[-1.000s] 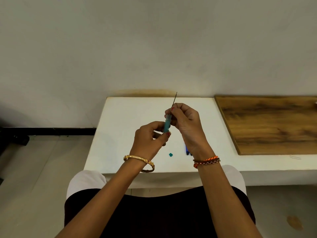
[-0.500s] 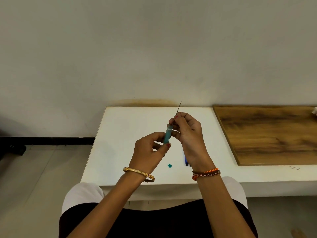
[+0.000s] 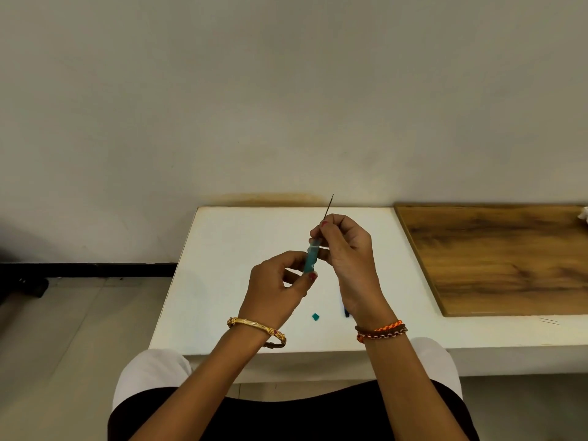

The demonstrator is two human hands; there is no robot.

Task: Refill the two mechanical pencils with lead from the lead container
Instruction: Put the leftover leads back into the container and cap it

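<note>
Left hand (image 3: 276, 286): fingers curled round the lower part of a teal lead container (image 3: 310, 258), thumb against its side, held upright above the white table (image 3: 229, 281).

Right hand (image 3: 348, 249): fingertips pinching a thin dark lead (image 3: 329, 205) directly above the container's top end. Upper part of the lead projecting beyond the fingers, tilted slightly right, seen against the wall (image 3: 286, 90). Lower end of the lead hidden by the fingers; whether it sits inside the container cannot be told.

On the table, below and between the two hands: small teal cap (image 3: 315, 317), lying loose, apart from both hands. Just right of it, a dark blue object (image 3: 346, 312), mostly hidden behind the right wrist; possibly a pencil, but identity cannot be confirmed.

Right of the work area: brown wooden board (image 3: 496, 259) lying flat on the table, well apart from the hands. Near its front corner, a few thin dark strokes (image 3: 549, 320) on the white surface, too small to identify.

Wrists: gold bangle (image 3: 254, 326) on the left, orange and brown braided bands (image 3: 380, 331) on the right.

Beyond the table's left edge: grey tiled floor (image 3: 70, 329) with a black skirting strip (image 3: 89, 268) along the base of the wall.
</note>
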